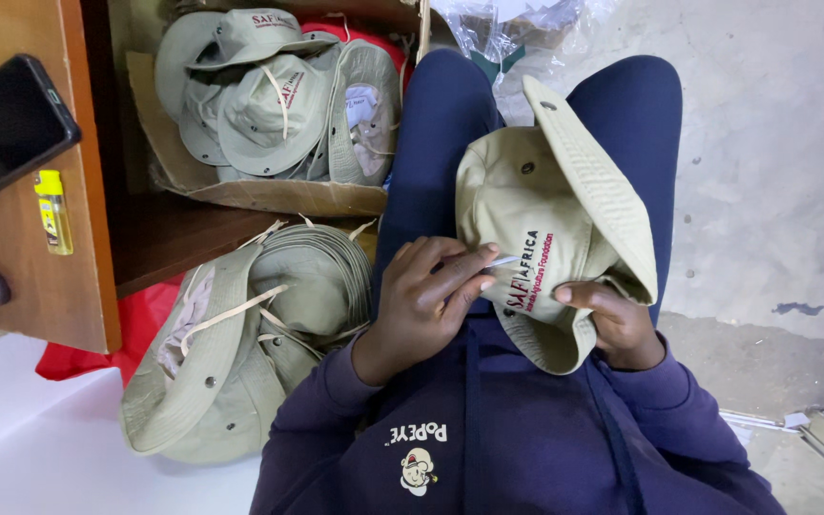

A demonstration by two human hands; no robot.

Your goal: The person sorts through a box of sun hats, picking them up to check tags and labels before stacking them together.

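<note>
Pinched between thumb and fingers of the left hand (428, 300) is a small thin tool (501, 260), its pale tip laid against the embroidered front of a khaki bucket hat (545, 219). That grip is closed on the tool (too slim to tell its kind). The right hand (617, 319) clasps the hat's near brim from below, fingers curled under the folded edge and thumb on top. The hat rests on the person's lap, over dark blue trousers (450, 124), crown toward the far side and brim flaring up on the right.

Left of the lap, on the floor, lies a stack of the same khaki hats (240, 353) nested together, cords trailing. Farther off, a cardboard box (278, 195) holds another heap of hats (269, 105) inside a wooden cabinet. On the cabinet's surface (40, 277) at the far left sit a black phone (2, 129) and a yellow lighter (53, 212) just beside it. Crumpled clear plastic (507, 29) lies beyond the knees on the concrete floor (774, 172).
</note>
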